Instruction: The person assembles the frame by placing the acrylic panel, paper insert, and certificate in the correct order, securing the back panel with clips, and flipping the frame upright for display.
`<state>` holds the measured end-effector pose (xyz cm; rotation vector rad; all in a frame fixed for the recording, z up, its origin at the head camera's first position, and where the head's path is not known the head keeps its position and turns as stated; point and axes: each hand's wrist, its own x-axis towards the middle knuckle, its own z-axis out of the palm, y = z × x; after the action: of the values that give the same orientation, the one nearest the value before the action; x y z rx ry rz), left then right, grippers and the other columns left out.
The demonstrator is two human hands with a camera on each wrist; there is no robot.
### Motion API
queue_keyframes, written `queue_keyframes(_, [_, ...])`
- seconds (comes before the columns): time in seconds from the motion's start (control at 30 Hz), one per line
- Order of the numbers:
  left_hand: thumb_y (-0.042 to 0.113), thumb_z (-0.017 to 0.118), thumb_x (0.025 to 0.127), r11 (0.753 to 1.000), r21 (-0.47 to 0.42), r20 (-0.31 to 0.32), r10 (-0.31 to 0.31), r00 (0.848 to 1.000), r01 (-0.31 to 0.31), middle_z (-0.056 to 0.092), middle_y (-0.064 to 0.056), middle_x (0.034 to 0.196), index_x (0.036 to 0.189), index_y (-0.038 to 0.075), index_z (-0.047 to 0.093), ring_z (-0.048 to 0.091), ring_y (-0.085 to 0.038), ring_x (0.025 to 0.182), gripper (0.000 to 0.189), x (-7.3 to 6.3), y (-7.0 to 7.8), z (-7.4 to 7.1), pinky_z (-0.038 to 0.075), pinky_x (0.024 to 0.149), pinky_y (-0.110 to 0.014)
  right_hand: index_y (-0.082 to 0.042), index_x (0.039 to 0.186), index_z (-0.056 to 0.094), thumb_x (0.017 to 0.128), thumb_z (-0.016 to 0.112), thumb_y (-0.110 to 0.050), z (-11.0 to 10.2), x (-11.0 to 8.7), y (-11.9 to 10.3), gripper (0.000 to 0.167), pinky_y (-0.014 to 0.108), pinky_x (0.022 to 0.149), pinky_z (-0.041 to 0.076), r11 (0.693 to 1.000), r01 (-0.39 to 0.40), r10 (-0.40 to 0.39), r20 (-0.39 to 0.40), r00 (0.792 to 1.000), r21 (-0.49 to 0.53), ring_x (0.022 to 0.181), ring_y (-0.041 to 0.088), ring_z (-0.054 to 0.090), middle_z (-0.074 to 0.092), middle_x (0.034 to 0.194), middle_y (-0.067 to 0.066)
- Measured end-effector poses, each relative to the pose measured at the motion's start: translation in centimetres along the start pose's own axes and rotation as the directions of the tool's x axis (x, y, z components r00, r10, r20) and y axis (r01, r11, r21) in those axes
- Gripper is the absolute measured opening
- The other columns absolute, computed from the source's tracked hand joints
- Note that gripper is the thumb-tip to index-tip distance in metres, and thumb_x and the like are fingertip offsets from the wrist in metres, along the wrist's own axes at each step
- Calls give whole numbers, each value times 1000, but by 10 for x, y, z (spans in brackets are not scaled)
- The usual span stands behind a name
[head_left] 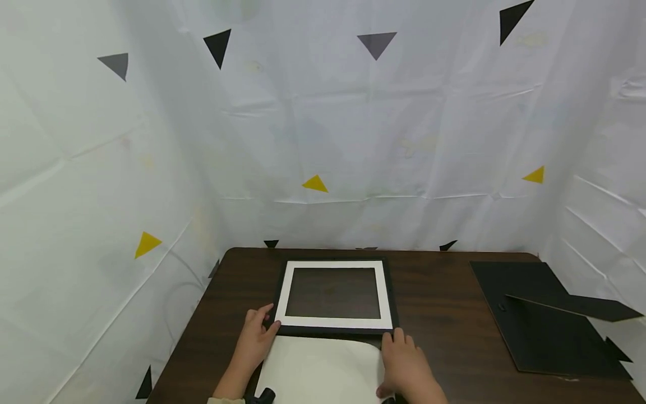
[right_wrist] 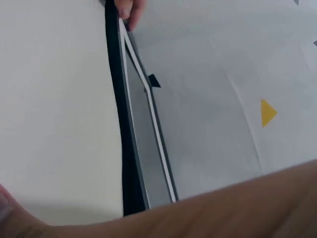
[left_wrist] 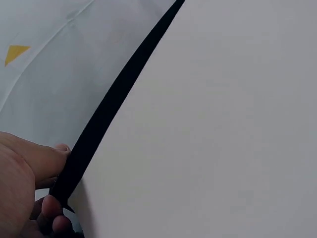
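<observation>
A black picture frame (head_left: 395, 314) with a white mat (head_left: 335, 322) and a clear or dark centre lies on the dark table. My left hand (head_left: 254, 334) grips its near left corner; in the left wrist view, thumb and fingers pinch the black edge (left_wrist: 106, 111). At the frame's near right corner, my right hand (head_left: 407, 365) has its fingers over the edge, while its thumb (right_wrist: 6, 206) lies at the white sheet. That white sheet (head_left: 323, 367), round-cornered, sits in front of the frame between both hands. I cannot tell whether the right hand holds the frame or the sheet.
On the right of the brown table (head_left: 444, 314) lies a black backing board (head_left: 555, 348), with its stand flap (head_left: 585, 307) raised. White cloth (head_left: 353, 134) with printed triangles hangs behind and at both sides.
</observation>
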<state>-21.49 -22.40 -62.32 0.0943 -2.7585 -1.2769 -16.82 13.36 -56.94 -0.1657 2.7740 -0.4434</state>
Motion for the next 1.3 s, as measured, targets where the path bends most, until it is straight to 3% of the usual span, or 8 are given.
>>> queue_keyframes(0.23, [24, 75, 105, 1000, -5, 17, -22, 1000, 22, 52, -11, 121, 154, 6, 58, 45, -13, 79, 56, 0, 1, -1, 40, 64, -25, -15, 124, 54, 68, 103, -11, -3, -2, -1, 74, 55, 78, 58, 984, 67, -70, 12, 997, 167, 83, 31, 66, 73, 99, 10])
queue_keyframes(0.43, [23, 74, 105, 1000, -3, 6, -12, 1000, 12, 52, -11, 120, 154, 6, 58, 45, -13, 79, 55, 2, 1, 0, 40, 65, -25, -5, 117, 57, 81, 89, 1, -13, -1, 11, 49, 39, 62, 47, 898, 128, -126, -32, 992, 421, 68, 23, 57, 66, 81, 6])
queue_keyframes(0.57, [24, 74, 105, 1000, 1, 4, -11, 1000, 11, 52, -11, 120, 154, 6, 58, 45, -12, 80, 54, 1, 2, -1, 40, 66, -24, 1, 124, 71, 92, 83, -5, -18, 3, 23, 35, 47, 79, 59, 844, 156, -140, -69, 988, 513, 94, 27, 70, 76, 106, 10])
queue_keyframes(0.7, [24, 74, 105, 1000, -8, 10, -17, 1000, 18, 52, -12, 120, 155, 6, 58, 46, -13, 78, 55, 2, 1, -1, 42, 63, -25, -6, 154, 59, 103, 75, -15, -21, 5, 33, 54, 60, 105, 56, 819, 182, -139, -119, 983, 544, 132, 40, 68, 70, 144, 19])
queue_keyframes(0.87, [24, 75, 105, 999, -25, 16, -26, 1000, 27, 52, -12, 121, 155, 7, 58, 46, -13, 74, 55, 3, -1, 0, 42, 59, -25, -20, 138, 64, 108, 67, -18, -24, 9, 42, 30, 46, 93, 60, 812, 225, -116, -229, 967, 539, 114, 25, 73, 76, 133, 8])
queue_keyframes(1.03, [21, 76, 104, 998, -54, 17, -25, 1000, 26, 53, -14, 121, 156, 1, 55, 45, -12, 72, 60, 3, 0, -1, 42, 59, -24, -15, 121, 60, 107, 70, -15, -27, 13, 48, 17, 31, 77, 53, 708, 261, -131, -241, 962, 656, 90, 15, 68, 77, 110, 4])
queue_keyframes(1.17, [20, 76, 103, 997, -69, 24, -29, 999, 30, 52, -14, 122, 158, -2, 53, 44, -11, 73, 63, 2, 2, -2, 42, 61, -23, -2, 126, 64, 102, 77, -13, -31, 11, 54, 30, 33, 77, 58, 597, 253, -184, -176, 967, 761, 97, 22, 70, 75, 112, 12])
queue_keyframes(1.3, [19, 76, 103, 998, -61, 18, -16, 1000, 17, 53, -12, 119, 153, 1, 59, 45, -11, 76, 55, 2, 1, -2, 42, 63, -24, 4, 123, 68, 101, 79, -13, -33, 11, 60, 31, 32, 77, 59, 541, 234, -258, -106, 960, 808, 98, 23, 68, 74, 113, 14])
